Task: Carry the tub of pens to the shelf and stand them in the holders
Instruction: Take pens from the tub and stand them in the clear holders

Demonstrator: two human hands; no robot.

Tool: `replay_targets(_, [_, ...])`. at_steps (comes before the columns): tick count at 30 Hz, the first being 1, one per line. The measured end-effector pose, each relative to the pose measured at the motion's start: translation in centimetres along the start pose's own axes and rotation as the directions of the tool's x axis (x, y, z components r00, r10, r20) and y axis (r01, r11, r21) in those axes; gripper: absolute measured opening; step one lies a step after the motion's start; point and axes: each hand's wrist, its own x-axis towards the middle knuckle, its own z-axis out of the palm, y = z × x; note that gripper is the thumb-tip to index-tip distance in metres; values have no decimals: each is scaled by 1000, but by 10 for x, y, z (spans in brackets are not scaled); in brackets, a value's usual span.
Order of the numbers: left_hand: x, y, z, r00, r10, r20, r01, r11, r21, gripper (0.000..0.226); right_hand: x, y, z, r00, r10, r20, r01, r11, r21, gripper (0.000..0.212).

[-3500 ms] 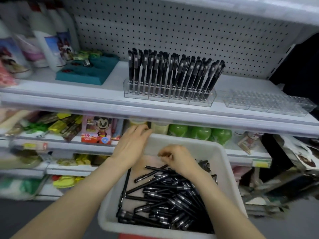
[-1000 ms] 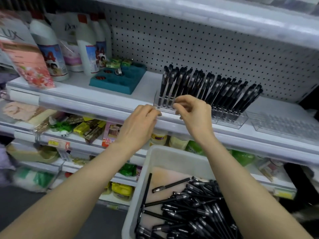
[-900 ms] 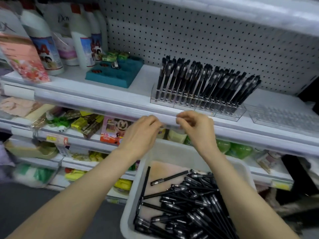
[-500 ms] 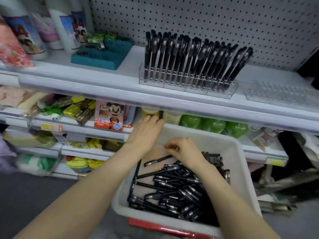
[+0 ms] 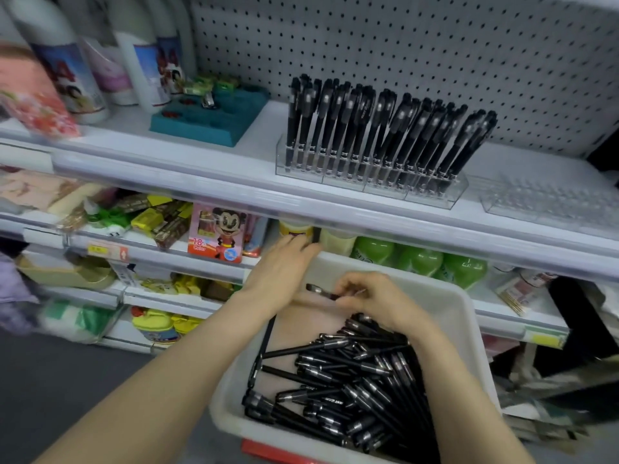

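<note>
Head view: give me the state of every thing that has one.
tub: holds loose pens
loose pens: lying piled
first holder: full, pens standing
second holder: empty
right hand: pinches one pen above tub
left hand: at tub's far rim, grip unclear

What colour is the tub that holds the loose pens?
The tub is white; the head view shows it.

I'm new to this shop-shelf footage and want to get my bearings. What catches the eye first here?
A dense row of black pens stands in a clear holder on the upper shelf, centre, with an empty clear holder to its right. Below, a white tub heaped with loose black pens fills the lower middle, and the right hand pinches one pen at the tub's far end.
</note>
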Motion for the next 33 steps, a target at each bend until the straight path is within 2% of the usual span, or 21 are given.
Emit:
replay_targets(2, [0, -3, -8, 996, -8, -86, 0, 995, -97, 49, -7, -9, -22, 998, -22, -66, 30, 991, 128, 8])
replay_targets(4, [2, -7, -22, 983, 3, -183, -20, 996, -91, 38, -8, -23, -40, 989, -24, -144, 54, 977, 206, 12])
replay_targets(7, [15, -17, -49, 958, -15, -286, -3, 998, -64, 43, 2, -51, -60, 960, -26, -278, 97, 965, 245, 13])
replay_targets(10, [36, -31, -73, 931, -65, -359, 60, 998, -25, 60, 19, -83, -75, 903, -69, -424, 178, 959, 223, 8])
replay_targets(13, [58, -49, -86, 924, -72, -376, 92, 995, 35, 68, 40, -114, -85, 812, -128, -570, 266, 950, 165, 6])
replay_targets(18, [73, -64, -88, 940, -59, -337, 94, 992, 87, 68, 77, -148, -91, 671, -184, -718, 303, 952, 39, 5])
replay_targets(21, [73, -63, -87, 935, -55, -349, 89, 993, 80, 65, 99, -155, -89, 627, -214, -749, 311, 950, -12, 10])
replay_targets(27, [73, -60, -87, 933, -63, -354, 87, 995, 52, 66, 130, -152, -80, 630, -198, -750, 245, 968, -51, 16])
replay_targets(30, [73, -60, -88, 932, -64, -357, 83, 996, 36, 65, 137, -148, -73, 691, -193, -697, 197, 978, -75, 16])
replay_targets(33, [73, -59, -88, 931, -71, -358, 86, 996, 24, 65, 140, -143, -64, 738, -204, -643, 122, 978, -171, 17])
